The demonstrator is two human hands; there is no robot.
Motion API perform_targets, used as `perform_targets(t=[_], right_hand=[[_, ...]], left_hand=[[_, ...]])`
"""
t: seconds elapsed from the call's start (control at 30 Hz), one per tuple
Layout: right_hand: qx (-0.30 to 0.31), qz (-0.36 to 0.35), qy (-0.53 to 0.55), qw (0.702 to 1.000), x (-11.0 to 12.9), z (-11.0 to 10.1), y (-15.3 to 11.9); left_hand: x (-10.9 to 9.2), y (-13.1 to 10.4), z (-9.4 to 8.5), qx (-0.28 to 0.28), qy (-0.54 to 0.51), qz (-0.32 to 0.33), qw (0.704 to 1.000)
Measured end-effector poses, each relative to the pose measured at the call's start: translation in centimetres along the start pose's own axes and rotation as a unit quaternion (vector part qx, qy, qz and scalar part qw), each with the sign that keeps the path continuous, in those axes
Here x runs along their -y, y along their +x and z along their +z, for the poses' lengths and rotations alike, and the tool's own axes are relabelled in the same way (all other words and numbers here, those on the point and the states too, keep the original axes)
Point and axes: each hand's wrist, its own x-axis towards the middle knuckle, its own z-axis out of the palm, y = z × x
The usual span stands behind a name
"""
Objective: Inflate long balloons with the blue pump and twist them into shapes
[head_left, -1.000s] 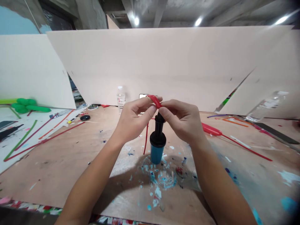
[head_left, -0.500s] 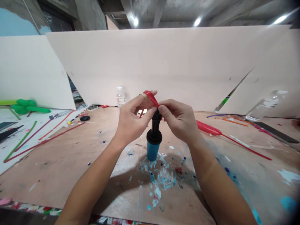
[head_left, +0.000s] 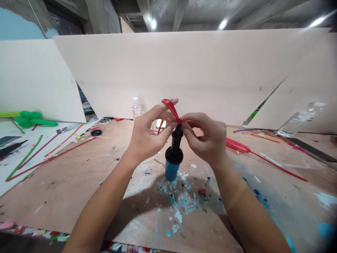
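Note:
A red balloon (head_left: 171,108), long and thin, is pinched between the fingertips of both my hands just above the tip of a hand pump (head_left: 173,164). The pump stands upright on the table, with a black nozzle and collar and a blue body. My left hand (head_left: 147,135) has the balloon looped over its index finger, and the thumb presses on it near the nozzle. Thumb and fingers of my right hand (head_left: 204,135) are closed on the balloon's end beside the nozzle tip. Whether that end still touches the nozzle is hard to make out.
Beyond my right hand lies a partly inflated red balloon (head_left: 238,144). Clear bottles (head_left: 136,107) stand at the back. Green twisted balloons (head_left: 31,119) and several flat strips lie left. White boards (head_left: 168,77) wall off the far edge. Blue paint flakes (head_left: 181,200) litter the table.
My hands have lifted slightly, and the balloon's end has risen from around the nozzle to its tip. More of the black nozzle shows now.

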Motion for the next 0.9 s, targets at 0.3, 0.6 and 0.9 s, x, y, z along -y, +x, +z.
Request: perform_targets(t=[0.3,0.6,0.9], right_hand=[[-0.042,-0.118,-0.07,0.99,-0.3,-0.7,0.3],[0.003,-0.095,-0.053,0.994,0.9,-1.1,0.0],[0.03,-0.092,-0.044,0.994,1.7,-1.7,0.2]], left_hand=[[-0.7,-0.1,-0.1,0.001,0.063,0.07,0.996],[-1.3,0.1,-0.7,0.023,0.134,0.118,0.984],[-1.5,0.2,-1.0,0.022,0.158,0.172,0.972]])
